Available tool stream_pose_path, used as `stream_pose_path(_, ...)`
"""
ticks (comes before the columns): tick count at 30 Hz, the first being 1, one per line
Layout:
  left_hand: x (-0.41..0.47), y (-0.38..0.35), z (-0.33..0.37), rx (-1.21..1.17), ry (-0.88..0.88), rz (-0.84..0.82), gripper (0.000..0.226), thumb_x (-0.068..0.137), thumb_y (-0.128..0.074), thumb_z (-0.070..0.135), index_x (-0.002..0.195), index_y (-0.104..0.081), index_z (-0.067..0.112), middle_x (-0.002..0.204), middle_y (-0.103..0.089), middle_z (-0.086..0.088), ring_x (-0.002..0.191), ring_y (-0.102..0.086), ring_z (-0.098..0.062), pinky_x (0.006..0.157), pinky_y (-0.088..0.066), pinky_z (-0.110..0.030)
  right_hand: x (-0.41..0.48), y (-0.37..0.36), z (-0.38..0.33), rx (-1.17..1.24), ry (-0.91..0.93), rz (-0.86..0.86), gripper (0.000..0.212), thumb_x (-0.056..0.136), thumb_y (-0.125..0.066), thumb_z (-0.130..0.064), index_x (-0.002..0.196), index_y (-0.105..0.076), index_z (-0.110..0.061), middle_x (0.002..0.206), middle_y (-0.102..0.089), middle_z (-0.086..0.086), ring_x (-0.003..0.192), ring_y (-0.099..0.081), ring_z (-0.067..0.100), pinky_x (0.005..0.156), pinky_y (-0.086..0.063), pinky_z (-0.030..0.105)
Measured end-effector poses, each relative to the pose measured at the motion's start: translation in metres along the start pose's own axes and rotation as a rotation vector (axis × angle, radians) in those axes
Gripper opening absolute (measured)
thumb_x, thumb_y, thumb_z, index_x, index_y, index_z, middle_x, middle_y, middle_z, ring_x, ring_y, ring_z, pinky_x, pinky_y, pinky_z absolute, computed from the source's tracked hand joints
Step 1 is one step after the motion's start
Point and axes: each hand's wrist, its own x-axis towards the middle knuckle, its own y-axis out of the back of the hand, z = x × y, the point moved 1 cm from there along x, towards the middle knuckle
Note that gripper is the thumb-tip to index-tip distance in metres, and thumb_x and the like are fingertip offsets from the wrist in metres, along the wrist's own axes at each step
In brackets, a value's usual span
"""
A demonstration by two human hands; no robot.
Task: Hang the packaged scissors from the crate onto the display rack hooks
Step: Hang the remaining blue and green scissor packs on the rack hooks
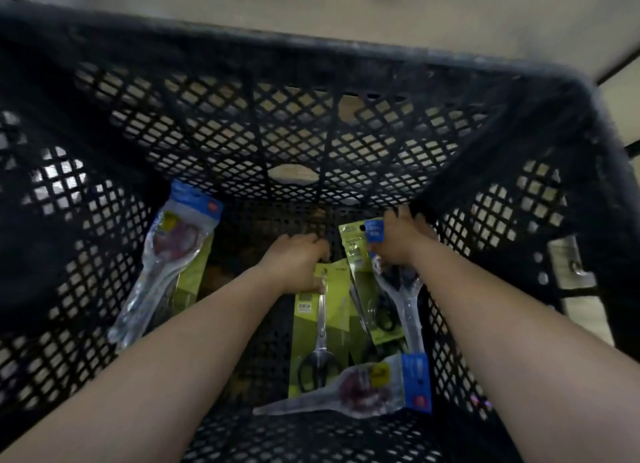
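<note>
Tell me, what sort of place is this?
Likely a shop or its stockroom, during restocking. A black mesh crate holds scissors sealed in retail packs: a green-card pack gripped by the left hand, and a blue-topped pack in the right hand.

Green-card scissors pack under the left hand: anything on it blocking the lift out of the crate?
Yes: a clear blue-header blister pack lies across the green-card pack at its lower end, over the handles. The left hand holds its top end.
</note>
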Motion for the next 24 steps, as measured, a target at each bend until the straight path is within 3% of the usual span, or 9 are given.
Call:
stream_pose_path(3, -0.001, -0.001, 0.007, -0.035, 0.023, -0.019, 0.063, 0.071, -0.075, 0.048, 0.120, -0.047, 0.021, 0.120, -0.049, -0.003, 0.111, -0.047, -0.023, 0.081, -0.038, -0.032, -0.004, 0.000, 0.007, 0.046, -0.006, -0.048, 0.082, 0.083, -0.061, -0.049, 0.144, -0.022, -0.010, 0.153, -0.006, 0.013, 0.135, -0.021, 0.040, 0.106, -0.031, 0.042)
stream_pose_path(11, 0.001, 0.013, 0.009, -0.157, 0.128, -0.193, 0.049, 0.073, -0.078, 0.037, 0.110, -0.054, 0.016, 0.099, -0.055, 0.001, 0.091, -0.052, -0.018, 0.068, -0.041, -0.027, -0.008, -0.001, 0.013, -0.076, 0.045, -0.046, 0.102, 0.065, -0.070, -0.067, 0.138, -0.031, -0.008, 0.141, -0.028, 0.011, 0.133, -0.024, 0.030, 0.106, -0.031, 0.039)
stream_pose_path(13, 0.003, 0.019, 0.002, -0.279, 0.144, -0.252, 0.035, 0.076, -0.077, 0.026, 0.103, -0.059, 0.014, 0.091, -0.055, 0.002, 0.086, -0.053, -0.016, 0.064, -0.043, -0.026, -0.008, -0.001, 0.013, -0.064, 0.053, -0.060, 0.083, 0.072, -0.069, -0.060, 0.133, -0.040, -0.011, 0.136, -0.041, 0.009, 0.126, -0.039, 0.029, 0.097, -0.038, 0.036)
stream_pose_path(16, 0.003, 0.028, -0.008, -0.423, 0.149, -0.301, 0.021, 0.078, -0.075, 0.016, 0.095, -0.062, 0.014, 0.087, -0.060, -0.001, 0.082, -0.058, -0.016, 0.060, -0.049, -0.022, -0.009, 0.004, 0.012, 0.063, 0.087, -0.064, 0.034, 0.089, -0.058, -0.024, 0.120, -0.055, -0.011, 0.121, -0.058, 0.012, 0.105, -0.057, 0.027, 0.083, -0.049, 0.033)
stream_pose_path(18, 0.000, 0.033, -0.010, -0.425, 0.147, -0.270, 0.020, 0.079, -0.075, 0.017, 0.096, -0.065, 0.015, 0.090, -0.061, -0.001, 0.082, -0.058, -0.015, 0.060, -0.050, -0.021, -0.012, 0.013, 0.009, 0.062, 0.117, -0.021, 0.031, 0.091, -0.054, -0.013, 0.122, -0.058, -0.010, 0.119, -0.059, 0.013, 0.103, -0.058, 0.027, 0.085, -0.052, 0.035)
stream_pose_path(22, -0.012, 0.054, -0.003, -0.397, 0.094, -0.170, 0.015, 0.080, -0.073, 0.022, 0.093, -0.066, 0.018, 0.087, -0.061, 0.003, 0.085, -0.057, -0.014, 0.067, -0.052, -0.025, -0.028, 0.036, -0.001, 0.045, 0.198, 0.061, 0.026, 0.086, -0.065, -0.020, 0.111, -0.064, -0.015, 0.114, -0.062, 0.009, 0.103, -0.058, 0.025, 0.077, -0.048, 0.030)
stream_pose_path(24, -0.025, 0.073, 0.002, -0.286, 0.056, -0.138, 0.019, 0.084, -0.069, 0.024, 0.100, -0.068, 0.014, 0.099, -0.065, -0.001, 0.092, -0.056, -0.016, 0.077, -0.046, -0.026, -0.040, 0.047, -0.005, 0.053, 0.218, 0.054, 0.024, 0.084, -0.067, -0.022, 0.107, -0.066, -0.018, 0.112, -0.063, 0.007, 0.103, -0.058, 0.025, 0.074, -0.044, 0.027)
